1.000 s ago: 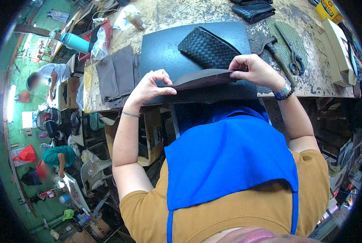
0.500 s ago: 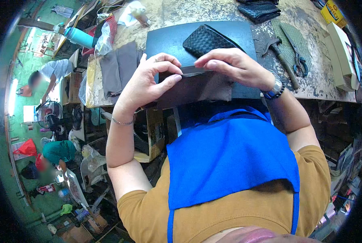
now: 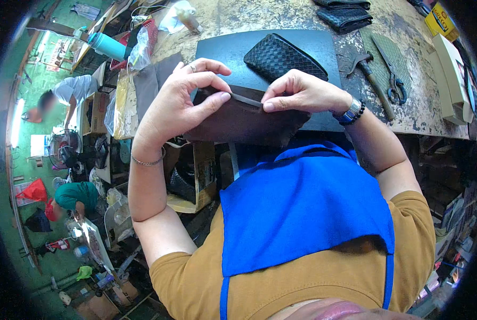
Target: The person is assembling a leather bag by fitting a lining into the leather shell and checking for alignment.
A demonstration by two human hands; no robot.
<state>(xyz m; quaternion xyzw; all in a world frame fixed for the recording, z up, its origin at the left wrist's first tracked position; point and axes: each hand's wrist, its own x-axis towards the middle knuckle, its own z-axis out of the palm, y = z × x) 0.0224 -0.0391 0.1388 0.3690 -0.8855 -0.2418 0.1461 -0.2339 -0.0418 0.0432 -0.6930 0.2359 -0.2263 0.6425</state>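
Between my two hands is a dark brown piece of thin leather or lining (image 3: pixel 244 124), its upper edge folded into a narrow strip. My left hand (image 3: pixel 188 96) pinches the fold at its left end between thumb and forefinger. At the right end of the strip, the thumb and forefinger of my right hand (image 3: pixel 306 95) press together on the same piece. Its lower part hangs over the table's front edge. Just beyond lies a black woven-pattern zip pouch (image 3: pixel 284 57) on a dark flat board (image 3: pixel 220 50).
Right of the board lie a hammer (image 3: pixel 373 80) and large scissors (image 3: pixel 392 74), near a pale box (image 3: pixel 450 80). Black woven pouches (image 3: pixel 345 18) sit at the back. Dark sheets (image 3: pixel 149 88) lie at left. An open cardboard box (image 3: pixel 205 178) stands below the table. Two people work far left.
My right hand has lowered and turned, its thumb and forefinger now closed on the folded edge. My left hand shifted slightly left. The brown piece now shows more of its face.
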